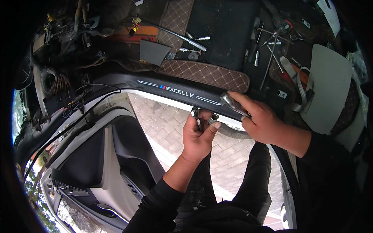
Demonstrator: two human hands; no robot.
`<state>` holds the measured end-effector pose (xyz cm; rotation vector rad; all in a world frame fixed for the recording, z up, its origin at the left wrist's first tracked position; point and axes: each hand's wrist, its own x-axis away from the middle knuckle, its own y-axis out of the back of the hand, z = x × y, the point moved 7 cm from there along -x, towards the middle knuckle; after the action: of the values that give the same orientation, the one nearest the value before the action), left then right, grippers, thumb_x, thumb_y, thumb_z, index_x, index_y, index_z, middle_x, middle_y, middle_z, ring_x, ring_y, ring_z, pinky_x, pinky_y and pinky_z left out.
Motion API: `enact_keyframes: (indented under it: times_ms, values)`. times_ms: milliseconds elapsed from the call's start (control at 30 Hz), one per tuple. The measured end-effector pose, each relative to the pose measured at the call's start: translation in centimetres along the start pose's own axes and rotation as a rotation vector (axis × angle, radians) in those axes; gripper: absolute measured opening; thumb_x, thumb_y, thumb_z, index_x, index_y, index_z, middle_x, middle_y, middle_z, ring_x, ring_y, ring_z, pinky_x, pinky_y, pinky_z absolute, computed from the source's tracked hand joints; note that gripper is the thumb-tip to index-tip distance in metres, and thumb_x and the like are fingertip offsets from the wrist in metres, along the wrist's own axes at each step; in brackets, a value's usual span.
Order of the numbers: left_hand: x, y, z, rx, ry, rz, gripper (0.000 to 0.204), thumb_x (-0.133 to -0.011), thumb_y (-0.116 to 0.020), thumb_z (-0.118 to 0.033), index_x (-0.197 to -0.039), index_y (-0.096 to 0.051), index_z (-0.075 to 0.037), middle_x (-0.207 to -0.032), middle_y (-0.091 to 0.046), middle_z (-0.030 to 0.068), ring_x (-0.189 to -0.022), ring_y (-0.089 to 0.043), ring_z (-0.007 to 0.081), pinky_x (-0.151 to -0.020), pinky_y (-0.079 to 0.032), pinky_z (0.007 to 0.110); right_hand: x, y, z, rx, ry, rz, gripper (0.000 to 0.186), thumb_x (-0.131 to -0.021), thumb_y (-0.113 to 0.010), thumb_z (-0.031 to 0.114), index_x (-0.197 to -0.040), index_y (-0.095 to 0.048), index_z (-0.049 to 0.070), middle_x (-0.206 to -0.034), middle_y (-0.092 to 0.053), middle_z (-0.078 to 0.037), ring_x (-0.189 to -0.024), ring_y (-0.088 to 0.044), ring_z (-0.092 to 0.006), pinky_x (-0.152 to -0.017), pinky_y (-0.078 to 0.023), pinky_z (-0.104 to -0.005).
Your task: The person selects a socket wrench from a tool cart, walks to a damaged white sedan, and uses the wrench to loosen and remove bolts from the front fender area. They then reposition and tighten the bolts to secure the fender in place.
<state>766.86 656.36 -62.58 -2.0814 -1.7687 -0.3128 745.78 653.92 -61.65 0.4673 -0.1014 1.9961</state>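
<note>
Over the car's door sill (217, 105), both of my hands hold metal tools. My left hand (198, 141) is closed, with its thumb and fingers around a short metal socket (213, 119). A second shiny metal piece (195, 113) also sits in this hand, by the index finger; its kind I cannot make out. My right hand (261, 118) grips a chrome ratchet wrench (230, 102), its rounded head pointing left and up. Wrench and socket are apart from each other. Part of the wrench's handle is hidden in my palm.
Loose sockets (203, 38), a long bar (182, 38) and a cross-shaped wrench (271, 58) lie on the car floor. Quilted brown mat pieces (206, 73) edge the sill. At the left stands the open door (116, 167), with loose wiring (58, 83) above. Grey paving (155, 116) shows below.
</note>
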Motion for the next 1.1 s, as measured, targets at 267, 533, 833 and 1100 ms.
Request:
enact_keyframes:
  times_ms: [267, 533, 833, 1100]
  values:
    - [-0.3, 0.7, 0.1, 0.171, 0.256, -0.13, 0.039, -0.115, -0.062, -0.017, -0.147, -0.042, -0.01, -0.155, -0.066, 0.0097, -0.088, -0.058, 0.0033, -0.067, -0.052, 0.022, 0.8, -2.0, -0.6, -0.156, -0.211, 0.077, 0.078, -0.089, -0.053, -0.008, -0.166, -0.047, 0.008, -0.124, -0.075, -0.021, -0.105, -0.078, -0.0331, -0.094, -0.06, -0.0422]
    - [-0.2, -0.5, 1.3, 0.113, 0.12, -0.083, 0.028, -0.115, -0.06, -0.012, -0.138, -0.044, -0.015, -0.167, -0.053, 0.0213, -0.087, -0.058, 0.0044, -0.07, -0.051, 0.021, 0.5, -4.6, -1.6, -0.531, -0.371, 0.092, 0.076, -0.09, -0.055, -0.008, -0.165, -0.052, 0.008, -0.1, -0.07, -0.007, -0.078, -0.061, -0.0099, -0.067, -0.049, -0.03]
    - [-0.1, -0.6, 1.0, -0.095, -0.119, 0.001, 0.032, -0.116, -0.06, -0.013, -0.139, -0.04, -0.007, -0.158, -0.058, 0.0299, -0.111, -0.062, 0.0141, -0.095, -0.051, 0.029, 0.3, -4.5, -1.1, -0.47, -0.306, 0.184, 0.076, -0.092, -0.058, -0.002, -0.166, -0.053, 0.01, -0.095, -0.067, -0.006, -0.073, -0.056, -0.0083, -0.063, -0.046, -0.0303]
    - [-0.3, 1.1, -0.2, 0.335, 0.173, -0.176, 0.022, -0.119, -0.052, -0.03, -0.138, -0.045, -0.023, -0.118, -0.067, 0.0141, -0.059, -0.046, 0.006, -0.059, -0.051, 0.023, -4.4, 6.5, -8.1, 0.043, -0.14, -0.107, 0.04, -0.105, -0.071, 0.027, -0.138, -0.071, 0.005, -0.108, -0.079, -0.02, -0.098, -0.079, -0.0265, -0.087, -0.06, -0.041]
